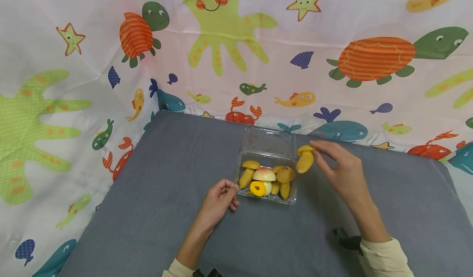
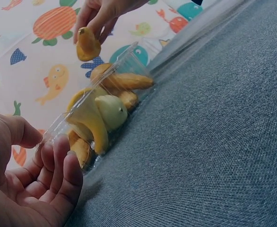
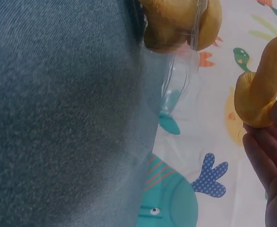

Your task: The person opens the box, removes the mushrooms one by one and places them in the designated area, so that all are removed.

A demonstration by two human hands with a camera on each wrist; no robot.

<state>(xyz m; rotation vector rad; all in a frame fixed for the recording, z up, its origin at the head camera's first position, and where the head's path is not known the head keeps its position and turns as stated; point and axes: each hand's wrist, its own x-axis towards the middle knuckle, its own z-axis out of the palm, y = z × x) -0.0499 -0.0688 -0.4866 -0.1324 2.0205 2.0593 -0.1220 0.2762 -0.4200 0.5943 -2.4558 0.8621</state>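
My right hand (image 1: 343, 174) pinches a yellow-brown toy mushroom (image 1: 305, 161) by its cap, stem pointing down, just above the right side of a clear plastic box (image 1: 289, 200). The left hand (image 1: 219, 199) pinches the box's left front corner between thumb and fingers. Inside lie several more yellow-brown mushrooms (image 1: 245, 178), a mushroom with a pale, pinkish cap (image 1: 264, 174), and a bright yellow piece (image 1: 257, 188) with a dark centre. In the right wrist view, the held mushroom (image 3: 269, 71) shows its smooth stem; the fingertips are at its cap.
The box's hinged clear lid (image 1: 267, 139) is folded back toward the far edge of the grey cloth-covered table (image 1: 177, 158). A curtain (image 1: 229, 84) printed with sea animals hangs behind and at the left. A black strap (image 1: 347, 240) hangs by the right wrist.
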